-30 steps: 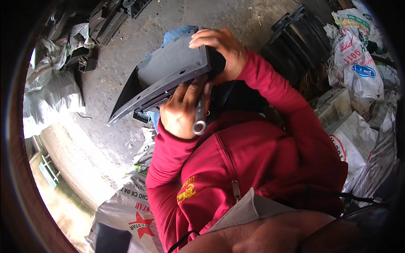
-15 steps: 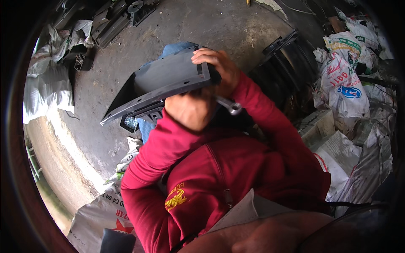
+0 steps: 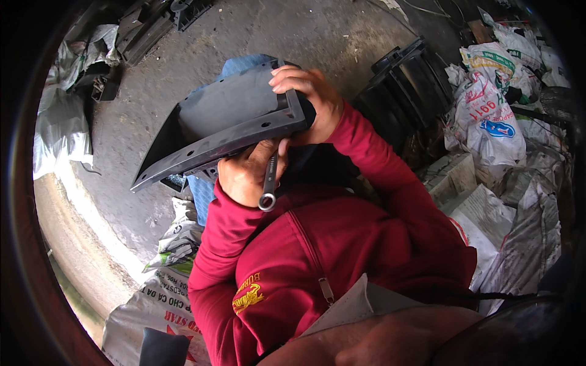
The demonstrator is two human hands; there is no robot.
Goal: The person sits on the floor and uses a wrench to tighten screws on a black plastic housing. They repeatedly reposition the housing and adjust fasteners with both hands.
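A black trough-shaped part with holes along its near flange rests tilted over my legs. My right hand is closed round its right end, with fingertips over the upper edge and the thumb below. Under the near flange, my left hand is closed on a dark combination wrench. The wrench's ring end points down toward my chest, and its upper end is hidden behind the hand and the part. A small dark tray of shiny bits of hardware shows partly below the part's left side.
Black ribbed parts stand on the floor to the right. Beyond them lie white printed sacks and a worn box. Clear plastic bags sit at the left, and another printed sack lies at the lower left.
The wrench has swung from pointing right to pointing down toward me. My left hand has shifted left and slightly down. The black part has moved a little left, with my right hand still on it.
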